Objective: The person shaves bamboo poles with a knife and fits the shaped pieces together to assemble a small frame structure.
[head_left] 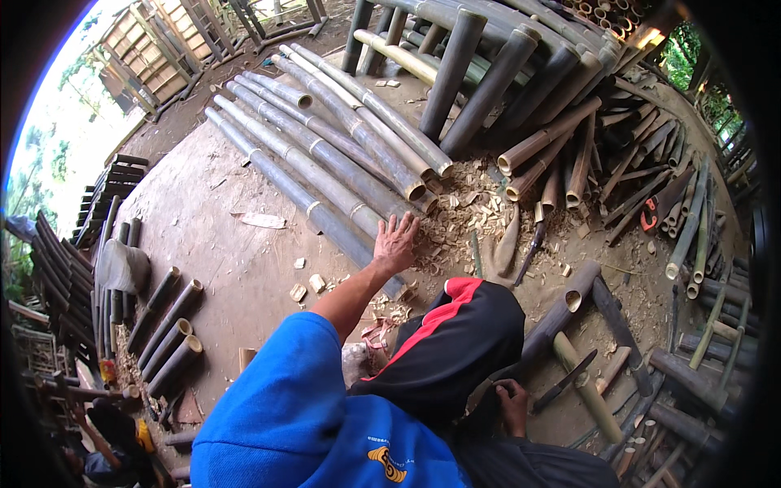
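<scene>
My left hand (pixel 396 240) is open, fingers spread, reaching over the lower ends of several long dark bamboo poles (pixel 333 175) that lie side by side on the ground. Its palm seems to rest on a pole, though the contact is hidden. Low down beside my knee, my right hand (pixel 512 407) is closed with curled fingers. What it grips is hard to make out. Close by its knuckles, a dark machete blade (pixel 565 381) slants across a pale bamboo piece (pixel 590 390). Past my knee lie a curved dark blade tool (pixel 530 254) and a brown bottle-shaped piece (pixel 507 244).
Wood chips (pixel 472 207) litter the ground ahead. A bamboo rack (pixel 455 73) stands at the far side, with a pile of cut bamboo (pixel 643 146) to its right. An angled bamboo support (pixel 561 313) is by my right knee. Short bamboo lengths (pixel 171 346) lie at left.
</scene>
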Action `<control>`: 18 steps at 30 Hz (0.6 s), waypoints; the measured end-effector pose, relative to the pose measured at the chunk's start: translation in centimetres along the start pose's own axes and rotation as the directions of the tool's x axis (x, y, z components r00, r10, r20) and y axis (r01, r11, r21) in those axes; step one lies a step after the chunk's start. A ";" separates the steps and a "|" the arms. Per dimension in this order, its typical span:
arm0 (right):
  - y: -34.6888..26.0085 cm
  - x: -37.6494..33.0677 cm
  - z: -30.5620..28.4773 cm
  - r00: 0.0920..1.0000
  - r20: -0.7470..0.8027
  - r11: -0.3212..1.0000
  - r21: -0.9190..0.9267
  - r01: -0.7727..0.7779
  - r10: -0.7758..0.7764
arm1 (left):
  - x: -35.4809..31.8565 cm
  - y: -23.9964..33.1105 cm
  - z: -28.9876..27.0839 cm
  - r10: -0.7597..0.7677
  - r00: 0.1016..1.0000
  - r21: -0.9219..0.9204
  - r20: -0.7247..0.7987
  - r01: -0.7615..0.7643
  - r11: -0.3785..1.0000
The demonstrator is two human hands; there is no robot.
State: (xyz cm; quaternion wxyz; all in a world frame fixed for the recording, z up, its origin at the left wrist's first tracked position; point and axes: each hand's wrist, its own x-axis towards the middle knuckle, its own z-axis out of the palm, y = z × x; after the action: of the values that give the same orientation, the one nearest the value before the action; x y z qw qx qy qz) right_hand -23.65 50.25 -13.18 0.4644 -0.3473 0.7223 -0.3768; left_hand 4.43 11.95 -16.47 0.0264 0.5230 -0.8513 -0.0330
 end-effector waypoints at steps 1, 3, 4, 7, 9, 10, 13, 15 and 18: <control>0.1 0.0 0.0 1.000 0.002 1.000 -0.003 0.005 -0.005 | 0.1 0.1 -0.2 -0.008 1.000 -0.001 0.016 0.008 1.000; 0.1 0.1 -0.2 1.000 0.003 1.000 -0.013 0.019 -0.019 | 0.2 0.5 -0.5 -0.019 0.999 -0.003 0.043 0.019 1.000; 0.1 0.1 -0.2 1.000 0.002 0.999 -0.019 0.029 -0.029 | 0.3 0.7 -0.8 -0.021 0.998 -0.004 0.055 0.021 1.000; 0.3 -0.2 -0.2 1.000 0.007 0.999 0.023 0.029 -0.029 | -0.1 0.9 -1.1 -0.032 0.994 0.011 0.103 0.031 0.999; -0.2 -0.4 -0.2 0.999 -0.002 0.999 0.039 0.033 -0.033 | -0.4 0.7 -1.0 -0.035 0.990 0.042 0.135 0.029 0.999; -0.8 -0.6 -0.1 0.999 -0.014 0.999 0.031 0.042 -0.041 | -0.9 0.6 -0.9 -0.034 0.988 0.065 0.148 0.024 0.998; -0.6 -0.6 -0.1 0.999 -0.036 0.999 0.036 0.036 -0.035 | -2.9 -0.5 0.0 -0.010 0.995 0.055 0.102 0.004 0.998; 0.2 -0.4 -0.1 0.999 -0.035 0.998 0.055 0.021 -0.019 | -3.9 -0.8 -0.2 0.002 0.996 0.019 0.092 -0.004 1.000; 1.0 0.1 -0.4 1.000 -0.013 0.998 0.069 -0.007 0.008 | -3.9 -0.8 0.3 -0.012 0.997 0.009 0.080 0.011 1.000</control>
State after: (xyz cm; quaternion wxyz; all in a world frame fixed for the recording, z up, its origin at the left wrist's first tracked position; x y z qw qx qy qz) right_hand -24.22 50.74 -14.00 0.4726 -0.3259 0.7131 -0.4024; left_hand 6.90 15.06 -16.88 -0.0103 0.5262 -0.8488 -0.0505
